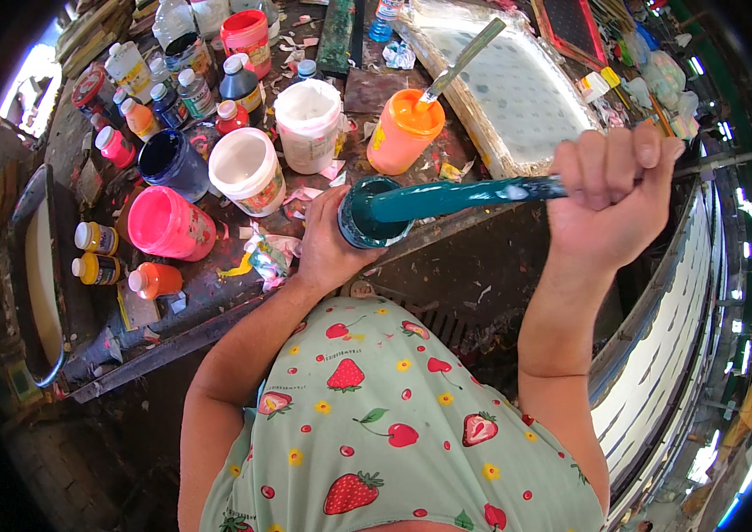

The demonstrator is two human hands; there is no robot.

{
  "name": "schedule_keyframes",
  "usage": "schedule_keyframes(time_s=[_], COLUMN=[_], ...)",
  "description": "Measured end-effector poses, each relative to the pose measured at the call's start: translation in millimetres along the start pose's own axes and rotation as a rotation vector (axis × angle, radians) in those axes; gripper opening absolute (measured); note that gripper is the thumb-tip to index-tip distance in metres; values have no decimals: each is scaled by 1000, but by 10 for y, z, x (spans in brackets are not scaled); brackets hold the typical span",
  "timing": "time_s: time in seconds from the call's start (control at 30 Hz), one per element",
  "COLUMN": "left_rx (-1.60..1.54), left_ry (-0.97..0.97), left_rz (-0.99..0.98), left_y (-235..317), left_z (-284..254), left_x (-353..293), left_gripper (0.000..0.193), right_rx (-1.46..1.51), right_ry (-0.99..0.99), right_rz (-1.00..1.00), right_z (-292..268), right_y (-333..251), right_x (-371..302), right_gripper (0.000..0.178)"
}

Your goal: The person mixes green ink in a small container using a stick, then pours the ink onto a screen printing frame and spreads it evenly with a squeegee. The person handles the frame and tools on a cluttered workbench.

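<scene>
My left hand (333, 238) wraps round the side of a small tub of teal paint (360, 232) at the table's front edge. My right hand (611, 182), raised to the right, is closed on the end of a long stirring stick (473, 195). Glossy teal paint coats the stick, and its far end reaches into the tub's mouth. Behind the tub stands an orange paint tub (394, 151) with a flat paint-smeared stick (465, 62) leaning in it. A white paint tub (247, 173) is just left of my left hand.
A pink paint tub (170, 222), a dark blue tub (172, 166) and several small bottles crowd the table's left side. A framed printing screen (518, 97) lies at the back right. Crumpled, paint-stained paper (271, 253) sits beside my left wrist.
</scene>
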State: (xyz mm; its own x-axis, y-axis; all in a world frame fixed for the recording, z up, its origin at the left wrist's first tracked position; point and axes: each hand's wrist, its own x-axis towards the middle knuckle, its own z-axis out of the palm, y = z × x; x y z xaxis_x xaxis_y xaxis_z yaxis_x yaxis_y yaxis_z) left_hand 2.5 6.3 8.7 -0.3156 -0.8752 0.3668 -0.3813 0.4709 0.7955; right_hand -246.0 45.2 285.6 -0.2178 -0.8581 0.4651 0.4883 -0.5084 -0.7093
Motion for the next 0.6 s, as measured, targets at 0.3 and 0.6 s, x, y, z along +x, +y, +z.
schedule_keyframes(time_s=[0.3, 0.6], left_rx=[2, -66], left_ry=[20, 29], left_rz=[32, 23], left_y=[-2, -1], left_z=[2, 25], left_x=[15, 37], left_gripper=[108, 105], right_rx=[-157, -46], right_ry=[141, 19], right_rz=[198, 60], right_z=[-53, -94], right_y=[1628, 989], right_x=[-515, -163], right_gripper=[53, 55])
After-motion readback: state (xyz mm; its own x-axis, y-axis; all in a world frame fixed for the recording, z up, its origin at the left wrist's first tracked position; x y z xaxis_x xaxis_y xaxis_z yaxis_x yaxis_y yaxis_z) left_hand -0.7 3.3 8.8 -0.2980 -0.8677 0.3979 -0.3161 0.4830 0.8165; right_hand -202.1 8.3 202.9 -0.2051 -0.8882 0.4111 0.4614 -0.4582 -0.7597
